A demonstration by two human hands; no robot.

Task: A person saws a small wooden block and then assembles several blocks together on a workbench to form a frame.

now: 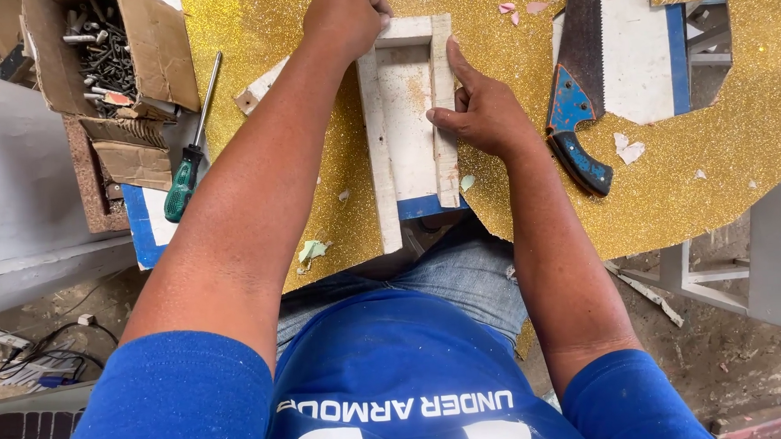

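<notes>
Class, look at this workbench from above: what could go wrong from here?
1. The handsaw lies beside the right hand; its teeth might nick it.
2. The wooden frame overhangs the table edge, so pressing may tip it.
3. The screwdriver near the edge could roll off.

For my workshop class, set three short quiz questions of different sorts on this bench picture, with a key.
1. True or false: the handsaw lies beside the right hand, untouched.
2. Which tool lies left of the left arm? A) hammer B) green-handled screwdriver C) pliers
3. Fill the gap: the cardboard box at the top left holds loose ____.

Key
1. True: its blue handle lies apart from that hand, which rests on the right rail of the small wooden frame.
2. B: the green-handled screwdriver lies on the glittery gold sheet; the left hand grips the frame's far end.
3. Screws and bolts.
</notes>
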